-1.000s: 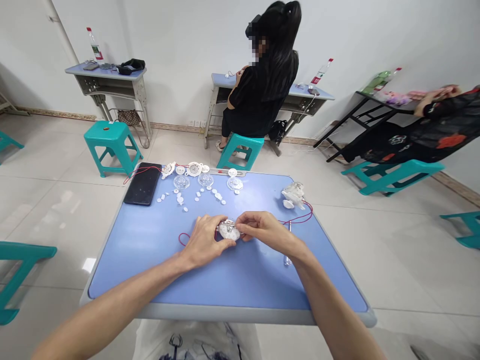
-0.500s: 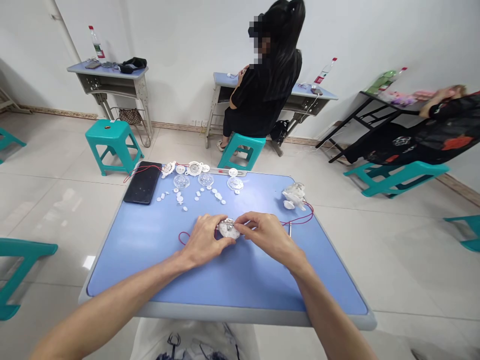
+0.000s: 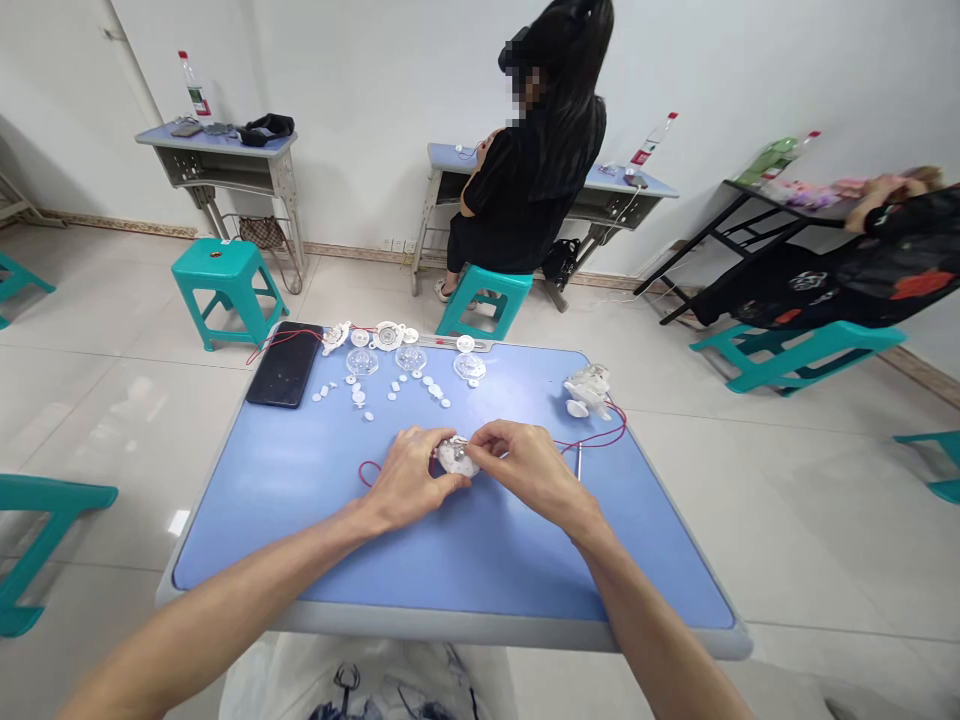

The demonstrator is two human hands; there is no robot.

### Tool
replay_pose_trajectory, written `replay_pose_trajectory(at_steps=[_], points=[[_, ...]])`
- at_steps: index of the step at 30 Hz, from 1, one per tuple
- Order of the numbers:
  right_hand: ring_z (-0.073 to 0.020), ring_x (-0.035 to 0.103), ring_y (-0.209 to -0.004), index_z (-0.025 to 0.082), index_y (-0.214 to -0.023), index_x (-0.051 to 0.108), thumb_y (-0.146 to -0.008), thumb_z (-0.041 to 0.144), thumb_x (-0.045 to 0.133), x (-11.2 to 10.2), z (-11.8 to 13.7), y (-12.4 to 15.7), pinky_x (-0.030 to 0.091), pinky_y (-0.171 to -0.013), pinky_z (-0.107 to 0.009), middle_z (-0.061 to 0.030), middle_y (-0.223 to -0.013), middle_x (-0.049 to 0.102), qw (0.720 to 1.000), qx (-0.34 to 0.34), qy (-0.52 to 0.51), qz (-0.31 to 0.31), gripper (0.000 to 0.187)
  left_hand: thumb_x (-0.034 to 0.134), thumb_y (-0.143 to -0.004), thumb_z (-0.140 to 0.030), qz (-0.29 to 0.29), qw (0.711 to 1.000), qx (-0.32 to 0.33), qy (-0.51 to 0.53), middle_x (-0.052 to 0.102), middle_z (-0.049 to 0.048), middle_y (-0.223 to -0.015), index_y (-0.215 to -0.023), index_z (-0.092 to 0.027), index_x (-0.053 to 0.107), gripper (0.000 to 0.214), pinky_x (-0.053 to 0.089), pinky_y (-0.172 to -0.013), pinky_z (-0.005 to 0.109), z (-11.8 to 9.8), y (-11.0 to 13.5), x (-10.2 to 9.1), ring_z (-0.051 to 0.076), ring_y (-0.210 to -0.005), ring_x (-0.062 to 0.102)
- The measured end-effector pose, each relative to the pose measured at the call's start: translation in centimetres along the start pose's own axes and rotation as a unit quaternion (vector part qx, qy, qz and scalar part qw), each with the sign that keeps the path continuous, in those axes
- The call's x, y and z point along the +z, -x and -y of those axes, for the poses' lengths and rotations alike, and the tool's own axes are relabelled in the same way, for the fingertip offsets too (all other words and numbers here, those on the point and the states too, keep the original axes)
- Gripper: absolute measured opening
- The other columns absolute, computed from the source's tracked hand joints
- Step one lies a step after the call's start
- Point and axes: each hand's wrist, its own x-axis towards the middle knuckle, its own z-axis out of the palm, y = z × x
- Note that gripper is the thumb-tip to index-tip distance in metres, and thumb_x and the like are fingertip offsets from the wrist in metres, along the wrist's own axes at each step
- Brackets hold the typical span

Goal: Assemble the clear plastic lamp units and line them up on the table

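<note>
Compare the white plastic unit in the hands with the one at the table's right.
The held unit is pinched by the left hand and right hand mid-table; the other unit lies untouched near the right edge. The held unit looks flatter, the other bulkier with clear parts. Both are white plastic with red wire nearby.

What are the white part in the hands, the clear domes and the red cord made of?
The white part between the left hand and right hand looks like moulded white plastic, partly hidden by fingers. The clear domes look like glossy transparent plastic; the blue table shows through. The red cord looks like thin insulated wire, though it's too fine to be sure.
</note>
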Motion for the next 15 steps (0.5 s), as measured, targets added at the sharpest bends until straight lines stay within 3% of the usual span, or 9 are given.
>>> replay_pose_trajectory(at_steps=[9, 15], points=[[-0.0153, 0.062, -0.063, 0.022, -0.074, 0.067, -0.079, 0.029, 0.052, 0.28, -0.44, 0.01, 0.045, -0.059, -0.025, -0.0007, -0.069, 0.070, 1.000, -0.019, -0.005, 0.009, 0.018, 0.076, -0.074, -0.033, -0.004, 1.000, 0.000, 0.010, 0.069, 0.0042, -0.101, -0.117, -0.022, 0.064, 0.046, 0.046, -0.089, 0.038, 0.06, -0.02, -0.01, 0.023, -0.095, 0.060], [-0.0161, 0.065, -0.065, 0.022, -0.076, 0.068, -0.081, 0.032, 0.055, 0.18, -0.86, -0.18, 0.049, -0.063, -0.026, -0.0011, -0.072, 0.071, 0.999, -0.015, -0.046, 0.025, 0.018, 0.077, -0.074, -0.033, -0.003, 1.000, -0.001, 0.014, 0.069, 0.0051, -0.103, -0.117, -0.020, 0.064, 0.047, 0.046, -0.089, 0.038, 0.10, 0.00, -0.01, 0.023, -0.096, 0.060]])
